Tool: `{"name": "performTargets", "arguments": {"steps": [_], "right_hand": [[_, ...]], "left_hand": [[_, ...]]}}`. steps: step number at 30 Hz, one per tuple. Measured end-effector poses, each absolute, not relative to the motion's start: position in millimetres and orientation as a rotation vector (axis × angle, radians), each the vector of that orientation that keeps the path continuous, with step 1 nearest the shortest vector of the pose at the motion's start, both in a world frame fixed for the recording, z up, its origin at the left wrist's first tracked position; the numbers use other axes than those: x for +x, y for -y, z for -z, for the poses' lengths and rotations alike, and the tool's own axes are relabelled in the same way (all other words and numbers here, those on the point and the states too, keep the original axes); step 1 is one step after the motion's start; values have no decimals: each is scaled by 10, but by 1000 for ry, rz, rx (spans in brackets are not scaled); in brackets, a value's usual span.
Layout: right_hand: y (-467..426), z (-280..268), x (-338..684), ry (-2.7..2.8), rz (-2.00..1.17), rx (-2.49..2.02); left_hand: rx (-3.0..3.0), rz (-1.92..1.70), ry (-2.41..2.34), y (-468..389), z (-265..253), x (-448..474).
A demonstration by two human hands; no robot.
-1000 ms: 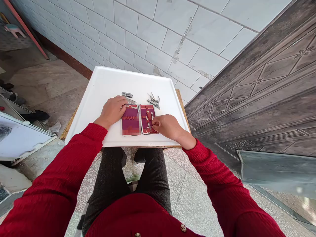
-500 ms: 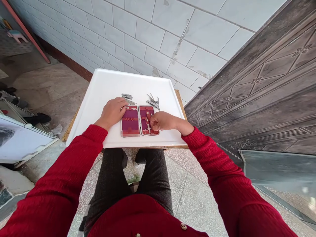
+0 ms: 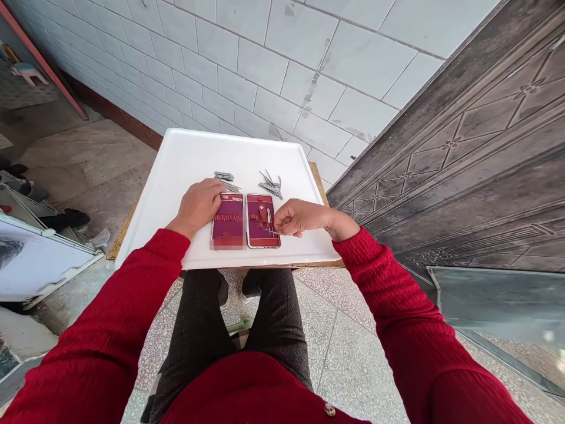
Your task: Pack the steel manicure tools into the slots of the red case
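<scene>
A red-and-purple manicure case point(image 3: 229, 227) lies spread flat on a white tray point(image 3: 150, 218). My left hand point(image 3: 197, 206) rests at its upper left edge, fingers extended and thumb apart. Over the lower right half, my right hand point(image 3: 300, 218) is closed on small scissors point(image 3: 270, 231); their thin blades point left and the handles are hidden in the fingers. A snap strap point(image 3: 263, 212) and a small metal tool point(image 3: 269, 215) show in that half. A small light-coloured tool point(image 3: 230, 198) sits along the top of the left half.
Behind the case lie nail clippers point(image 3: 224, 176), several thin metal tools point(image 3: 230, 186) and a pile of plier-like nippers point(image 3: 271, 187). The tray stands on a wooden table point(image 3: 318, 176) against a tiled wall point(image 3: 247, 53). A dark patterned door point(image 3: 450, 144) is on the right.
My right hand has drawn the scissors out of the case's right half and moved slightly right with them, turning them sideways. My left hand stays at the case.
</scene>
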State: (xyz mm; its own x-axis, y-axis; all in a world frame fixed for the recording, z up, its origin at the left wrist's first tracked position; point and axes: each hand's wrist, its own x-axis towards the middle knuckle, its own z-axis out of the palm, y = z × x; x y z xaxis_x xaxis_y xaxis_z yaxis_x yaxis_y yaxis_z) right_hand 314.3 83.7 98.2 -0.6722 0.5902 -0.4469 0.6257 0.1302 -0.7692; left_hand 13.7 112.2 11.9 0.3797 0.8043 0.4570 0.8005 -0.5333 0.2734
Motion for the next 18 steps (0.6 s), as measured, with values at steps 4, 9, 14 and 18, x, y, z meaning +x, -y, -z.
{"name": "performTargets", "arguments": {"steps": [4, 9, 14, 18], "right_hand": [[-982, -993, 3321, -2251, 1796, 1377], [-1193, -922, 3426, -2385, 1778, 1701], [-1459, -821, 3382, -2652, 1179, 2009], [-1634, -750, 3322, -2622, 806, 2012]], "left_hand": [[2601, -892, -1499, -1135, -102, 135], [2592, -888, -1504, -1134, -108, 135], [2571, -877, -1517, -1122, -128, 132], [2579, -881, -1522, -1122, -129, 134]]}}
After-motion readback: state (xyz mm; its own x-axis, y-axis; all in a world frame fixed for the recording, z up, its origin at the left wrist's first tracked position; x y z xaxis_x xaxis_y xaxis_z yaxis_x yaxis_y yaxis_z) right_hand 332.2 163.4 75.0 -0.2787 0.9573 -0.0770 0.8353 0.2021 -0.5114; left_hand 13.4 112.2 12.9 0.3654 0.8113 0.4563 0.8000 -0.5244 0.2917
